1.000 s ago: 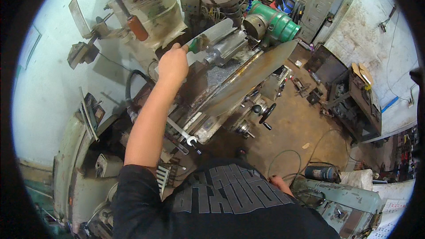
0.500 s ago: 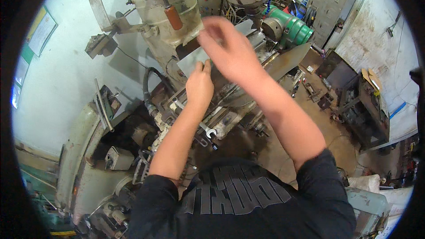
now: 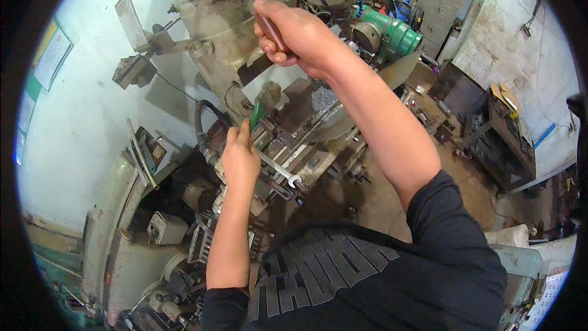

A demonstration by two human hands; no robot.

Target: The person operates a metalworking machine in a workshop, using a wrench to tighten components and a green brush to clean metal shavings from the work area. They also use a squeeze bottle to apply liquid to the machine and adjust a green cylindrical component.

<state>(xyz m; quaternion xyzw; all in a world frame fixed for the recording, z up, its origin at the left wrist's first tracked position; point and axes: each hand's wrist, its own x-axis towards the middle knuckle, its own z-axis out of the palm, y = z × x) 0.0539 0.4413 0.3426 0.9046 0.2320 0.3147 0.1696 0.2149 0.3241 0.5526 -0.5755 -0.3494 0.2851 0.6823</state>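
Observation:
My right hand (image 3: 297, 34) is wrapped round the brown grip (image 3: 269, 29) of a lever whose dark rod runs up to the machine head. Lower and to the left, my left hand (image 3: 240, 156) holds the green handle (image 3: 258, 113) of a brush, its fingers closed. The brush's tan, blurry head (image 3: 269, 93) points away from me over the machine table (image 3: 294, 122). A pale sheet (image 3: 250, 91) stands behind the brush. An open-ended wrench (image 3: 283, 171) lies just right of my left hand.
A large milling machine (image 3: 214, 24) fills the space ahead. On its table's far right sits a green cylindrical unit (image 3: 389, 32) with a round chuck. Grey lockers (image 3: 442, 0) stand behind it. A dark metal workbench (image 3: 505, 141) is at the right, and a wall (image 3: 86, 86) at the left.
My right hand has moved up and left and closed on the lever's brown grip. My left hand has drawn back toward me, and the green-handled brush now shows in it.

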